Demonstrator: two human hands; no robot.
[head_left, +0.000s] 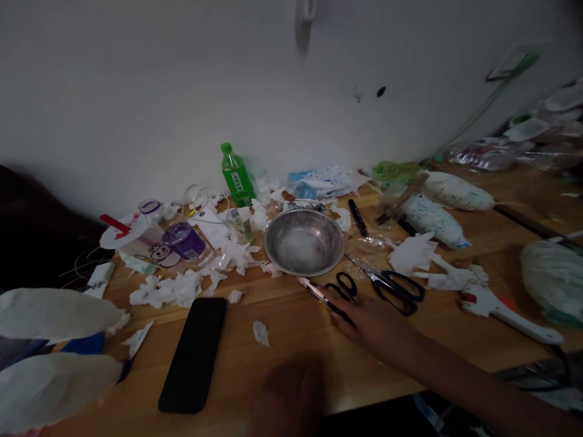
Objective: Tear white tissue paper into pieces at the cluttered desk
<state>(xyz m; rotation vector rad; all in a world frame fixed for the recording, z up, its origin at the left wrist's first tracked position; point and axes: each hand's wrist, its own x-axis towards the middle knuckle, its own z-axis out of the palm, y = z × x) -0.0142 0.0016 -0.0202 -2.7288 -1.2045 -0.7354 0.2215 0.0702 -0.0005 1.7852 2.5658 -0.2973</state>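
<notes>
My right hand [362, 321] reaches in from the lower right, its fingers closed on a slim utility knife [322, 295] with a dark handle. The knife's tip points left toward a metal bowl [303, 243] with a pale, cloudy bottom. Black scissor handles [347, 285] lie right beside my fingers. Farther right rests a larger pair of scissors [387, 285] with dark blue handles, its blades toward the bowl. My left hand [289, 391] is a dark blur at the near edge of the table, its fingers not readable.
A black phone [194, 355] lies left of my hands. Crumpled tissue [175, 288] surrounds a purple cup [186, 243] and a green bottle [237, 176] by the wall. A black marker [357, 218] is behind the bowl. A white glue gun [510, 312] and wrapped bundles [432, 218] lie right.
</notes>
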